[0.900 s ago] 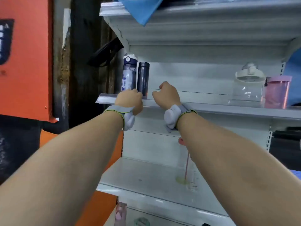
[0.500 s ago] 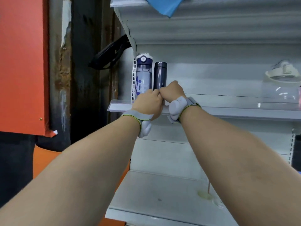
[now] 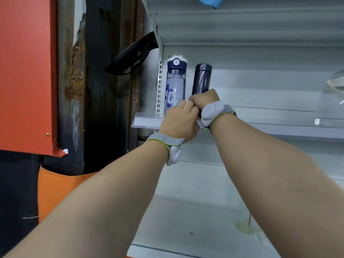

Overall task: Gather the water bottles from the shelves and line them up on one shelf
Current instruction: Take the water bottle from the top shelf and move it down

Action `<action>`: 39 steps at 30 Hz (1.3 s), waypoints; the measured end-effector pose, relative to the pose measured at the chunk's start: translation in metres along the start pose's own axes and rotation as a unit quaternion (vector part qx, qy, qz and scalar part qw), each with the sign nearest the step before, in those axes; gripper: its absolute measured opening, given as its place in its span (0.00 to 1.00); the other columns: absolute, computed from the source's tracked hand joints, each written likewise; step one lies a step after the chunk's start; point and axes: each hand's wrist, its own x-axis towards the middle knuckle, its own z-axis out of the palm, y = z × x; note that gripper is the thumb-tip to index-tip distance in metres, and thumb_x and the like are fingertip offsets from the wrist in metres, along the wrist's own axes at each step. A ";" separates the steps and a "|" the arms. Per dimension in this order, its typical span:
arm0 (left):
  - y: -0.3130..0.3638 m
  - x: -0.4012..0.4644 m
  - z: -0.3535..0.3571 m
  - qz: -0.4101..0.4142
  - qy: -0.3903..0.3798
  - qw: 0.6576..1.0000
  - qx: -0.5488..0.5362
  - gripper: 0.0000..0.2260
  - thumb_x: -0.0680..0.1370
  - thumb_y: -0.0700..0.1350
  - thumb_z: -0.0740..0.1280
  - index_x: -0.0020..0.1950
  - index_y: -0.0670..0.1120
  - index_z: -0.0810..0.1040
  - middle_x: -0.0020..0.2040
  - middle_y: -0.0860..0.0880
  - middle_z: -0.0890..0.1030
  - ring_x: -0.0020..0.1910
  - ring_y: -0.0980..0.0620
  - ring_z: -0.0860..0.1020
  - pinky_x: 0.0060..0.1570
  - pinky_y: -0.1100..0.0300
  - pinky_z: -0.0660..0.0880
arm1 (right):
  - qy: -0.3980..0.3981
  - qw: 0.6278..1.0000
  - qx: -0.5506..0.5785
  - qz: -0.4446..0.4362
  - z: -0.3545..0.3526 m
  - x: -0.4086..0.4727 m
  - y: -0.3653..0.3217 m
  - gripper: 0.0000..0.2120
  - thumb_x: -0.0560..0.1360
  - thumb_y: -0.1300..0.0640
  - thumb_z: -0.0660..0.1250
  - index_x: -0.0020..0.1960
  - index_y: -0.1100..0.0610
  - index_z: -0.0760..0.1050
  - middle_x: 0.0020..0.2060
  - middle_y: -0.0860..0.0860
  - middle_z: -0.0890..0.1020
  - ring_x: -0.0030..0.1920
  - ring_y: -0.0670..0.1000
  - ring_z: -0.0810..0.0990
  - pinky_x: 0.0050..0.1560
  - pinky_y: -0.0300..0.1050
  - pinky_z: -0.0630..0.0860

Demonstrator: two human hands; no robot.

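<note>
A clear bottle with a dark blue lid (image 3: 176,81) stands at the far left end of the white middle shelf (image 3: 279,130). A slim dark blue bottle (image 3: 202,79) stands right beside it. My right hand (image 3: 203,100) is closed around the lower part of the dark blue bottle and hides its base. My left hand (image 3: 179,121) is curled into a fist against the right hand, in front of the clear bottle's base, with nothing visible in it. A big clear jug (image 3: 333,101) sits on the same shelf at the right edge of view.
The shelf above (image 3: 242,25) hangs low over the bottles. A black strap (image 3: 134,54) sticks out by the shelf's left post. An orange panel (image 3: 26,71) and a rusty pillar (image 3: 74,81) stand to the left. The lower shelf (image 3: 186,220) carries a clear glass (image 3: 260,237).
Both hands moved left along the shelf edge and came together. The right hand went from the bare shelf edge to the dark blue bottle and closed around it. The view shifted left.
</note>
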 end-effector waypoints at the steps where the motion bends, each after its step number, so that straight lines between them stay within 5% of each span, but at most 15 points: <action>1: 0.003 0.000 -0.002 -0.003 0.012 1.000 -0.003 0.08 0.70 0.45 0.57 0.37 0.42 0.73 0.36 0.43 0.74 0.34 0.44 0.72 0.27 0.58 0.60 | 0.033 0.999 0.021 -0.005 -0.004 -0.006 -0.003 0.15 0.65 0.57 0.70 0.48 0.59 0.69 0.44 0.54 0.79 0.42 0.56 0.78 0.37 0.44 0.76; 5: 0.014 0.001 -0.004 -0.027 0.025 0.999 0.029 0.03 0.70 0.40 0.62 0.36 0.43 0.71 0.35 0.43 0.72 0.33 0.44 0.70 0.29 0.56 0.57 | 0.171 0.975 0.117 -0.084 -0.031 -0.027 -0.014 0.27 0.61 0.51 0.69 0.57 0.54 0.66 0.51 0.52 0.77 0.49 0.58 0.78 0.47 0.49 0.77; 10: 0.044 -0.001 -0.005 -0.074 0.030 0.997 -0.004 0.05 0.73 0.41 0.63 0.40 0.40 0.73 0.40 0.40 0.74 0.37 0.41 0.71 0.32 0.51 0.66 | 0.197 0.955 0.133 -0.176 -0.080 -0.066 -0.001 0.23 0.63 0.48 0.69 0.55 0.52 0.68 0.46 0.48 0.79 0.42 0.49 0.79 0.37 0.42 0.72; 17: 0.095 0.001 0.007 -0.080 0.056 0.995 -0.037 0.04 0.75 0.39 0.63 0.45 0.40 0.76 0.44 0.41 0.77 0.41 0.41 0.74 0.37 0.50 0.67 | 0.216 0.959 0.095 -0.157 -0.104 -0.115 0.099 0.21 0.67 0.42 0.70 0.55 0.49 0.69 0.47 0.44 0.80 0.44 0.43 0.80 0.41 0.40 0.76; 22: 0.113 -0.005 0.018 -0.142 0.090 0.985 -0.035 0.07 0.77 0.42 0.62 0.51 0.43 0.78 0.51 0.43 0.78 0.48 0.40 0.74 0.48 0.51 0.66 | 0.194 0.969 0.044 -0.143 -0.090 -0.145 0.191 0.22 0.68 0.45 0.74 0.56 0.50 0.69 0.49 0.48 0.74 0.44 0.45 0.73 0.44 0.29 0.71; 27: 0.119 -0.010 0.026 -0.173 0.111 0.978 -0.040 0.07 0.76 0.42 0.63 0.50 0.44 0.79 0.51 0.43 0.79 0.47 0.41 0.74 0.49 0.51 0.66 | 0.077 0.994 -0.073 0.014 -0.053 -0.168 0.289 0.29 0.69 0.42 0.75 0.61 0.58 0.69 0.51 0.54 0.73 0.48 0.56 0.77 0.45 0.49 0.75; 32: 0.114 -0.010 0.032 -0.171 0.111 0.978 -0.042 0.08 0.74 0.44 0.62 0.49 0.44 0.79 0.50 0.45 0.79 0.47 0.45 0.68 0.46 0.52 0.64 | -0.021 0.972 -0.186 0.139 -0.032 -0.176 0.348 0.30 0.70 0.47 0.75 0.65 0.58 0.66 0.58 0.55 0.72 0.52 0.60 0.78 0.45 0.49 0.73; 39: 0.117 -0.010 0.036 -0.185 0.119 0.974 -0.059 0.08 0.73 0.44 0.62 0.47 0.45 0.80 0.51 0.45 0.79 0.46 0.42 0.73 0.47 0.52 0.65 | -0.041 0.961 -0.227 0.152 -0.012 -0.163 0.368 0.30 0.71 0.49 0.74 0.65 0.60 0.65 0.60 0.57 0.72 0.54 0.61 0.78 0.45 0.47 0.71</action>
